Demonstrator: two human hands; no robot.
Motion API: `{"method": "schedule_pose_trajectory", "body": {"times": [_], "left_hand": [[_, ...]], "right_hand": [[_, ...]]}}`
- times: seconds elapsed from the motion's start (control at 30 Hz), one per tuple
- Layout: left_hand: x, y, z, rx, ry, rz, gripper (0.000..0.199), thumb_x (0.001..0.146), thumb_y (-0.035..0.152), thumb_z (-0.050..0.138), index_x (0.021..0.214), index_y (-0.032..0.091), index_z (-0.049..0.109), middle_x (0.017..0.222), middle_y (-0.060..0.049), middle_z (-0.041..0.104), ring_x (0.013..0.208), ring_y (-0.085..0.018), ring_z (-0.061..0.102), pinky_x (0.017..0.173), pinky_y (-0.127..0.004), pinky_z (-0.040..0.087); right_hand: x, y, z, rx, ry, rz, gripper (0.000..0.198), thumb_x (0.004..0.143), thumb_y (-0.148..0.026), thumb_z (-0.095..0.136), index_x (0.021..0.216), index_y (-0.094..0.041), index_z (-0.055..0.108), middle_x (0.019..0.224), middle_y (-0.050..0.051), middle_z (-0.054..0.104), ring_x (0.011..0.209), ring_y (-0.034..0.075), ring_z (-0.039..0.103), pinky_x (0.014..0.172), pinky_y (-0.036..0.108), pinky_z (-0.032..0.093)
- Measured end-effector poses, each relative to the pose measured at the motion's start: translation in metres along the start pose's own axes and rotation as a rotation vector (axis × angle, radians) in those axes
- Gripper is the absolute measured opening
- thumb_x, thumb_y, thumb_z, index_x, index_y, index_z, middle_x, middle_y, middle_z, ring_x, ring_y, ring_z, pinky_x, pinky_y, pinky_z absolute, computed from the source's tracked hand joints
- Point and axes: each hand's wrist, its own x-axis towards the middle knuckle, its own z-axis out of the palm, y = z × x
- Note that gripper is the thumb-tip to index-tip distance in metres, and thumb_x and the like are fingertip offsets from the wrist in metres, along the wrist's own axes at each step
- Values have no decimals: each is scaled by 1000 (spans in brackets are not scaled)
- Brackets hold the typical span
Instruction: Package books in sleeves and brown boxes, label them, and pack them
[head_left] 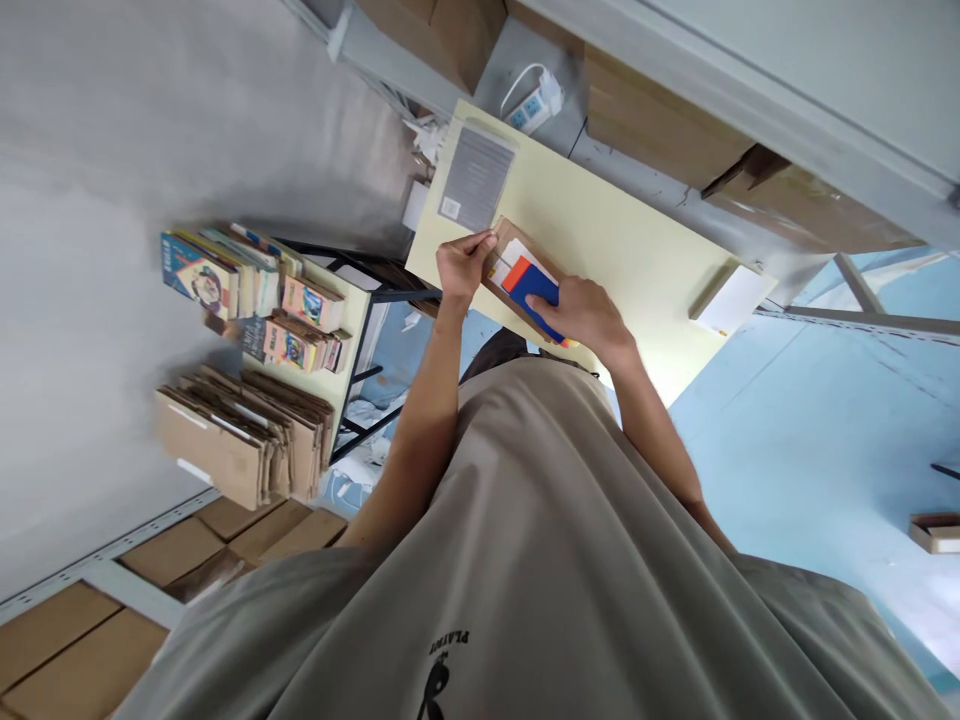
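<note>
Left hand and right hand work over a blue-and-red book, which lies against brown cardboard by the near edge of the table. Light, even pressure from the right would probably suit best, keeping the book square while the left handles the corner without creasing it. The left is nearly closed, thumb and fingertips seeming to pinch the cardboard's end; the right, half curled, grips the book, thumb across it.
</note>
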Motion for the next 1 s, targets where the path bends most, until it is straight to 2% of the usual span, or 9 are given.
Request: {"method": "schedule_pose_trajectory", "body": {"times": [0.17, 0.3, 0.4, 0.5, 0.6, 0.7, 0.8, 0.9, 1.0], "left_hand": [[8, -7, -13, 26, 48, 24, 39, 86, 61, 107, 99, 26, 96, 104, -5, 95, 122, -35, 91, 114, -49, 75], [9, -12, -10, 75, 24, 40, 46, 94, 69, 101, 103, 25, 95, 103, -4, 95, 120, -32, 90, 112, -51, 76], [4, -8, -3, 111, 23, 70, 49, 99, 72, 96, 105, 24, 94, 105, -4, 95, 119, -30, 90, 111, -51, 76], [1, -5, 1, 101, -8, 90, 36, 100, 63, 96, 106, 28, 96, 101, -3, 95, 123, -33, 91, 105, -46, 77], [3, -7, 1, 97, -11, 105, 25, 101, 53, 97, 104, 29, 95, 104, -4, 95, 121, -33, 92, 107, -47, 77], [4, -11, -1, 112, 11, 104, 20, 101, 48, 96, 99, 28, 95, 107, -5, 95, 116, -32, 92, 109, -47, 76], [1, -10, -1, 110, 3, 128, 19, 100, 48, 96, 98, 29, 95, 101, -3, 94, 113, -30, 92, 103, -43, 76], [-2, -7, 1, 102, -28, 165, 23, 104, 49, 91, 103, 27, 95, 96, -2, 92, 113, -31, 92, 99, -41, 75], [-1, -13, 3, 123, -30, 176, 18, 106, 43, 88, 104, 26, 95, 96, -2, 92, 114, -31, 91, 99, -40, 75]], "right_hand": [[-54, 49, 7, 66, -10, 55, 48, 119, -65, 59, 104, -24, 78, 99, 16, 85, 98, 37, 84, 84, 44, 59], [-83, 84, 20, 115, -22, 124, 49, 115, -71, 61, 95, -27, 67, 92, 13, 84, 87, 33, 81, 74, 41, 53], [-88, 94, 31, 126, -18, 130, 47, 114, -69, 62, 94, -26, 64, 92, 13, 85, 84, 31, 79, 73, 40, 51], [-89, 96, 38, 140, -2, 110, 48, 114, -71, 60, 96, -27, 63, 92, 13, 85, 82, 31, 78, 72, 40, 49], [-95, 100, 42, 119, 36, 113, 48, 113, -72, 60, 95, -27, 61, 91, 13, 83, 84, 31, 77, 73, 41, 47], [-105, 107, 43, 129, 23, 141, 49, 111, -74, 60, 94, -28, 60, 87, 11, 82, 82, 31, 76, 73, 41, 46], [-112, 117, 45, 162, -7, 174, 49, 111, -75, 60, 95, -28, 59, 87, 11, 83, 80, 30, 77, 72, 40, 46], [-107, 124, 53, 140, -8, 195, 46, 112, -71, 62, 97, -27, 62, 88, 11, 83, 80, 30, 76, 74, 40, 48], [-94, 130, 62, 102, -2, 207, 42, 113, -65, 63, 102, -25, 67, 88, 12, 84, 80, 30, 76, 75, 41, 49]]}}
